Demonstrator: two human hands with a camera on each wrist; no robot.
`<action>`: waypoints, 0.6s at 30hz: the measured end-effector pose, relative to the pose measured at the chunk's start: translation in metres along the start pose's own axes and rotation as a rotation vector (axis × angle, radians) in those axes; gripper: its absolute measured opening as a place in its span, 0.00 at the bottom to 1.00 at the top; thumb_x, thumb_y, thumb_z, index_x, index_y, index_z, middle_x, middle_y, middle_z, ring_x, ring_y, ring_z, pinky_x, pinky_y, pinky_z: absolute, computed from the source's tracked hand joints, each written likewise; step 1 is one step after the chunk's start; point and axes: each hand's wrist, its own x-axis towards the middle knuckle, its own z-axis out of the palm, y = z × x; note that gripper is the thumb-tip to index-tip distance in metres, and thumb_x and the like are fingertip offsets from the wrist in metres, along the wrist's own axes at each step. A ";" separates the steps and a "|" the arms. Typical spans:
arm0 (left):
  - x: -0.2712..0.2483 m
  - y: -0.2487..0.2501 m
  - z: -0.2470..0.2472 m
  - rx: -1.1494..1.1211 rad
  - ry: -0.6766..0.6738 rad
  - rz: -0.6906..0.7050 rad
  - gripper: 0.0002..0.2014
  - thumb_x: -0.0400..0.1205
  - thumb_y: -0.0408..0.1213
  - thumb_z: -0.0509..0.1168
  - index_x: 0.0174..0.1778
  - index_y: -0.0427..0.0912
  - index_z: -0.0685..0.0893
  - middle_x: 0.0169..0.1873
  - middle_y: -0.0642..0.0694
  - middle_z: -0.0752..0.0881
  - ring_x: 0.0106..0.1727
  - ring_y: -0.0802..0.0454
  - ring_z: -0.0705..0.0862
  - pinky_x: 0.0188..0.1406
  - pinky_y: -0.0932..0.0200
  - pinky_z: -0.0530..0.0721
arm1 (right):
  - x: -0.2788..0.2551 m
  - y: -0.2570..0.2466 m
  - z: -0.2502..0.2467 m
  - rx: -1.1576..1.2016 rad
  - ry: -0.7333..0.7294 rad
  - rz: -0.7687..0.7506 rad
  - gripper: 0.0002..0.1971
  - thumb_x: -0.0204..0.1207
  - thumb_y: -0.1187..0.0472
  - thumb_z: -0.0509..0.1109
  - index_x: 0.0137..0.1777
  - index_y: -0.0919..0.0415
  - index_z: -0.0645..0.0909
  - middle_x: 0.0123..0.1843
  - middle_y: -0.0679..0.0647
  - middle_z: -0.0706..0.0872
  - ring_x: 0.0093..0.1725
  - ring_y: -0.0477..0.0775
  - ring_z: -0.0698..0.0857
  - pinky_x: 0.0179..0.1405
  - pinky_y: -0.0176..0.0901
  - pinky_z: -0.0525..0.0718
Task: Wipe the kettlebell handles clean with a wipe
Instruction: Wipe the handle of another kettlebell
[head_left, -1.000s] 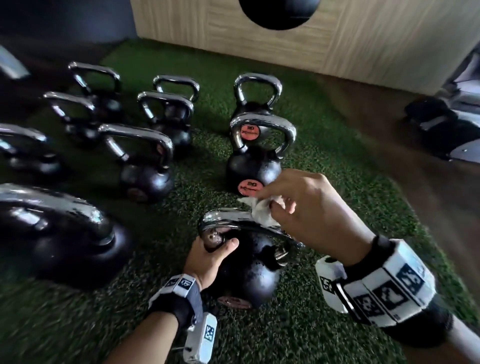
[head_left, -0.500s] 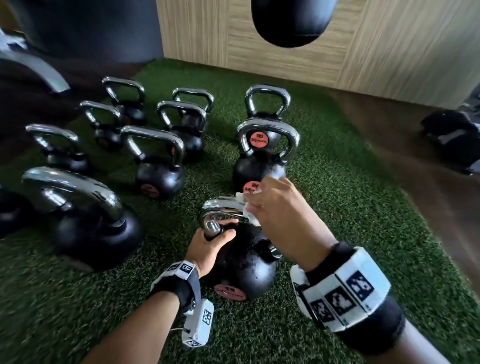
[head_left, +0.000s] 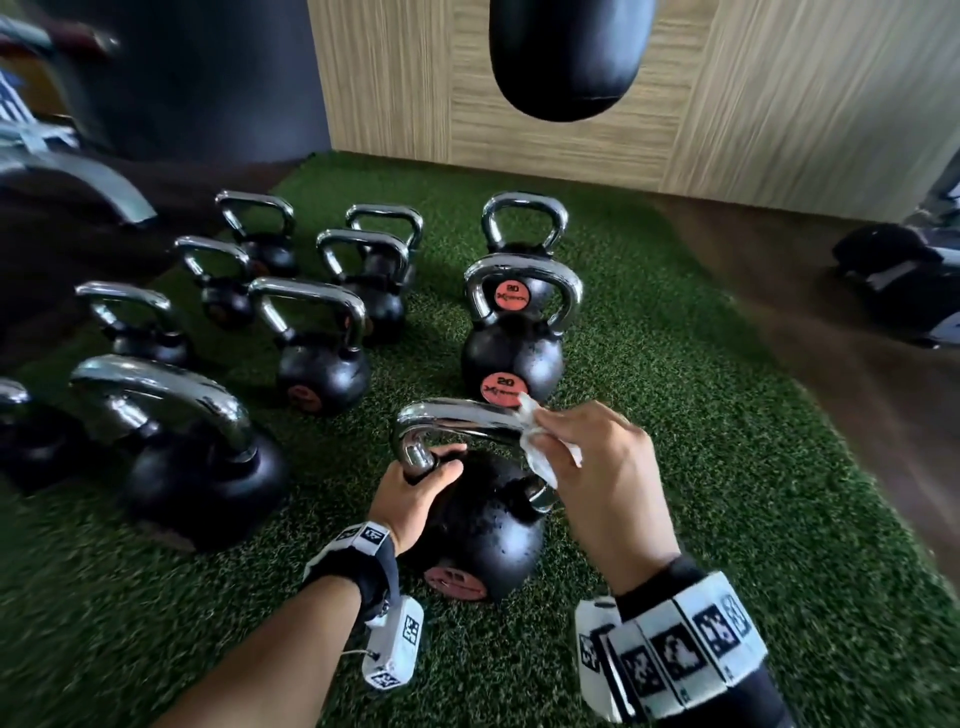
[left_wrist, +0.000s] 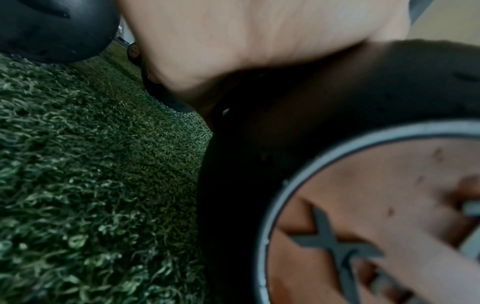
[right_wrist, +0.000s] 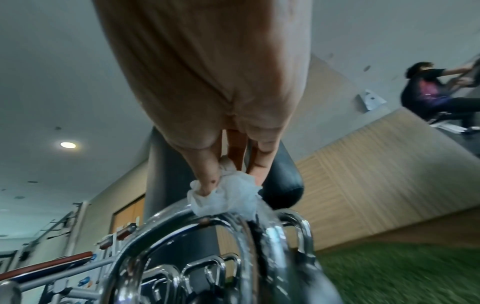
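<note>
Open green turf (head_left: 701, 441) is lying to my right, giving my right hand (head_left: 597, 467) free passage. Ahead, a black 20-marked kettlebell with a chrome handle (head_left: 511, 358) is crowding it. A large chrome-handled kettlebell (head_left: 197, 467) is hemming in my left hand (head_left: 410, 499).

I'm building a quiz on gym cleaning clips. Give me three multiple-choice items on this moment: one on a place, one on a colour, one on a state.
1. Where is the wipe?
A. on the turf
B. on the near kettlebell's handle
C. on the punching bag

2. What colour is the turf?
A. green
B. blue
C. red

3. What is the left hand doing?
A. hanging idle
B. gripping the handle's left end
C. holding the wipe

Answers: 1 B, the right hand presses it there; 2 A, plainly green; 3 B, fingers curl round the chrome.
</note>
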 end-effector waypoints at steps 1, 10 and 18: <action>0.000 0.001 0.000 0.001 0.007 0.004 0.24 0.71 0.53 0.74 0.58 0.42 0.93 0.58 0.48 0.94 0.66 0.52 0.88 0.74 0.51 0.79 | -0.005 0.006 -0.004 0.013 0.013 0.036 0.11 0.76 0.63 0.78 0.57 0.63 0.91 0.46 0.52 0.91 0.40 0.45 0.86 0.41 0.27 0.80; -0.007 0.012 0.007 0.038 0.096 -0.051 0.17 0.72 0.46 0.74 0.55 0.45 0.95 0.52 0.50 0.95 0.59 0.58 0.90 0.65 0.62 0.82 | -0.026 0.020 0.009 0.034 0.145 0.093 0.09 0.78 0.68 0.76 0.57 0.67 0.91 0.41 0.51 0.89 0.31 0.38 0.80 0.33 0.15 0.72; -0.015 0.017 0.005 0.089 0.048 -0.208 0.24 0.71 0.59 0.74 0.61 0.54 0.90 0.53 0.60 0.94 0.59 0.67 0.88 0.60 0.67 0.78 | -0.053 0.056 0.031 0.368 0.166 0.501 0.12 0.78 0.61 0.77 0.60 0.55 0.90 0.42 0.33 0.90 0.37 0.25 0.87 0.34 0.18 0.80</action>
